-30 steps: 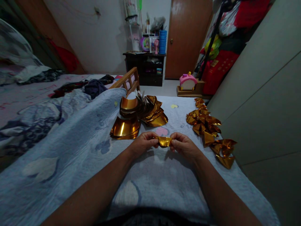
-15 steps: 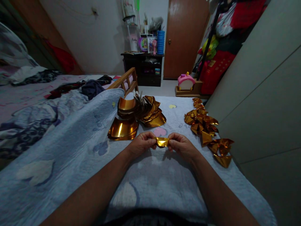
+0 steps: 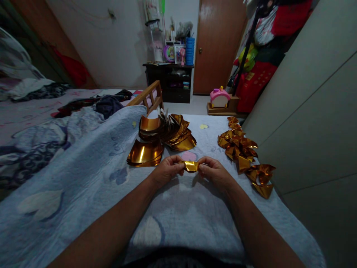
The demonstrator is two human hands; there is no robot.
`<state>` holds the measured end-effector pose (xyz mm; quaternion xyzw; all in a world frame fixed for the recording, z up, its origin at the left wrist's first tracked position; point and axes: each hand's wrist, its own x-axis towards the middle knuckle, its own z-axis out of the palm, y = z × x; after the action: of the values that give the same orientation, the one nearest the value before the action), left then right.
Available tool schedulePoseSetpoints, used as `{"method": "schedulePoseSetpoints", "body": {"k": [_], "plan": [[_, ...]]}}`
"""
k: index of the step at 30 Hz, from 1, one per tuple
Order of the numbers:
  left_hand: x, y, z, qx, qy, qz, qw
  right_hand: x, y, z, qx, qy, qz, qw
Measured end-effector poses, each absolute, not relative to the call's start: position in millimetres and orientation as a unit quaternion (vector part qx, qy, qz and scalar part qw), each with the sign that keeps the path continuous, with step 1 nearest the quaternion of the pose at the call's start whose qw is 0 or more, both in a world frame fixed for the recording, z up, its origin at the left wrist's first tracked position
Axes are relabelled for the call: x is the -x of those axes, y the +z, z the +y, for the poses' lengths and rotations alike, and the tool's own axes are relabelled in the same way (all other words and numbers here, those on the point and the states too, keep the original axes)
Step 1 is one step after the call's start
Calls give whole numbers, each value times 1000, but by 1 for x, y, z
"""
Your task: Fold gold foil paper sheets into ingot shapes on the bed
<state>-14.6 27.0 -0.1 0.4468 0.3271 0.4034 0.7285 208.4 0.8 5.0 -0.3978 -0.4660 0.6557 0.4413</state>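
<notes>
A small folded piece of gold foil paper [image 3: 191, 166] stretches between my two hands, just above the blue quilt. My left hand [image 3: 169, 169] pinches its left end between thumb and fingers. At the other end, my right hand [image 3: 213, 171] grips it the same way. Beyond my left hand lie a stack of flat gold foil sheets [image 3: 145, 152] and a fanned pile of more sheets [image 3: 180, 136], curled at the edges. Folded gold foil pieces [image 3: 241, 149] lie in a row to the right of my right hand.
The blue quilt [image 3: 184, 223] covers the bed under my arms. A wooden bed rail [image 3: 147, 95] stands past the sheets. Clothes and bedding [image 3: 69, 124] lie at the left. A pale cabinet [image 3: 315, 130] borders the right side. A pink toy [image 3: 220, 97] sits near the door.
Both hands keep their pinch on the gold foil paper. The folded piece looks slightly tilted compared with before, and the whole view has shifted a little.
</notes>
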Motion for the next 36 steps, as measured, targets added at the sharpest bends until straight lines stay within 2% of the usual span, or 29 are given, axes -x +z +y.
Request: {"method": "schedulePoseSetpoints", "body": {"k": [7,17,27,32,36], "plan": [[12,4,26,-408,428,315,742,-209,1,1,380,687,-478,393],[13,5,26,-410,445,344,718,-211,6,2,392,671,-455,436],[15,8,24,-427,440,370,698,-222,7,13,479,531,-375,591],[14,7,25,-422,429,380,703,-225,3,17,507,417,-438,614],[14,6,26,-433,423,381,699,-230,3,17,536,347,-479,602]]}}
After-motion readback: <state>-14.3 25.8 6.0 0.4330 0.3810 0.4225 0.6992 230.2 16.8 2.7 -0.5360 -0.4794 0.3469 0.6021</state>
